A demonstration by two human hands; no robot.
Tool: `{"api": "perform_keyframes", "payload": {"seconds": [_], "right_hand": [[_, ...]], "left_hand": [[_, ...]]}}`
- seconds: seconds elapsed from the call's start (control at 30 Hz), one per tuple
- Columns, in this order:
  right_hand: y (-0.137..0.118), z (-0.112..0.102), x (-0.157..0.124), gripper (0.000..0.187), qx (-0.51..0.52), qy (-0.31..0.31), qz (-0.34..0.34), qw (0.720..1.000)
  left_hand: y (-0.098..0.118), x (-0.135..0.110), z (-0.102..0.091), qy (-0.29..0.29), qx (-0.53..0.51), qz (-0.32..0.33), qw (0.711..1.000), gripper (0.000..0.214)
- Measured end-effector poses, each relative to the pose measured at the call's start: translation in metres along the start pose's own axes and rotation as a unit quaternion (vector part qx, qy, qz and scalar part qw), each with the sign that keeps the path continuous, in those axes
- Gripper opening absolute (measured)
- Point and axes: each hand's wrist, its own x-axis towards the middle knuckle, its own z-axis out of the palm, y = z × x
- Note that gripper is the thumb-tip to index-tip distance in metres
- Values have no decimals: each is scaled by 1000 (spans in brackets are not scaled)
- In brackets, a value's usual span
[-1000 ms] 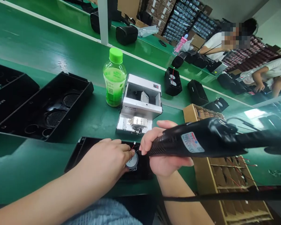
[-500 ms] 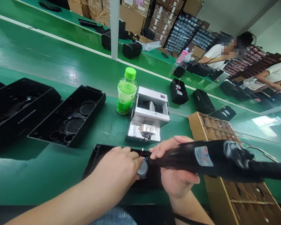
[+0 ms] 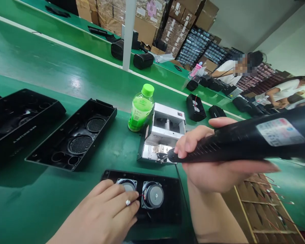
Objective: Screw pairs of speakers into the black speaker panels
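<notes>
My right hand (image 3: 213,162) is closed round a black electric screwdriver (image 3: 246,139), whose tip rests at the front of the grey screw feeder box (image 3: 165,135). My left hand (image 3: 104,213) lies on a black speaker housing (image 3: 165,206) near the bench's front edge, its fingers stretched over the left of two round speaker drivers. The right driver (image 3: 153,195) shows uncovered beside my fingertips, with a thin red wire at its edge.
Two empty black speaker housings (image 3: 76,135) (image 3: 17,118) lie to the left. A green drink bottle (image 3: 141,108) stands behind the feeder. A cardboard divider box (image 3: 259,203) sits at the right. Other people work at the far bench, past a green conveyor (image 3: 66,67).
My right hand lifted the screwdriver off the speaker driver and carried its tip up to the screw feeder. My left hand slid back, uncovering the right driver.
</notes>
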Motion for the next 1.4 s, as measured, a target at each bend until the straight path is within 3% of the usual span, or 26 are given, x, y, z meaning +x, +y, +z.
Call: {"api": "perform_keyframes", "payload": {"seconds": [0.17,0.33,0.47,0.6,0.67,0.77,0.87,1.1,1.4], "right_hand": [[3,3,-3,68,-16,1,40,999],[-3,3,-5,69,-32,26,46,998],[1,-3,-6,67,-9,43,36,998],[9,-7,-6,65,41,16,38,998],[12,-6,-5,64,58,-6,47,997],[16,-4,-4,63,70,-34,52,996],[18,-3,-3,54,79,-54,38,995],[25,-11,0,48,89,-56,14,994],[26,-11,-5,51,89,-43,18,995]], "left_hand": [[-2,4,1,43,4,6,999,50],[-2,5,-3,13,-9,-3,1000,44],[-5,-3,-5,13,-23,-2,1000,25],[1,4,-9,7,-29,-27,999,26],[10,22,-8,-64,5,-33,997,29],[30,61,5,-279,82,-79,954,30],[50,95,24,-368,116,-116,915,34],[68,117,46,-389,148,-165,894,34],[67,109,53,-333,107,-196,916,31]]}}
